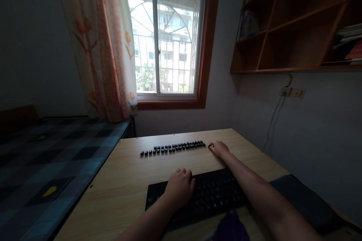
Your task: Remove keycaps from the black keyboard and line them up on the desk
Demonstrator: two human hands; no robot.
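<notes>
Keyboard (215, 192) is on the near part of the surface (118, 182). Past it, on the far side, two rows of black keycaps (150, 152) run left to right. Left hand (179, 188) is over the keyboard's left half, fingers loosely curled, can't tell if that grip has anything. Right hand (220, 148), just right of the rows, has its grip pinched on a single cap (209, 145).

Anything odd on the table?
Yes: what look like black keycaps sit in two rows on the table, beyond the keyboard instead of on it; the right hand pinches a small dark piece near their right end.
</notes>
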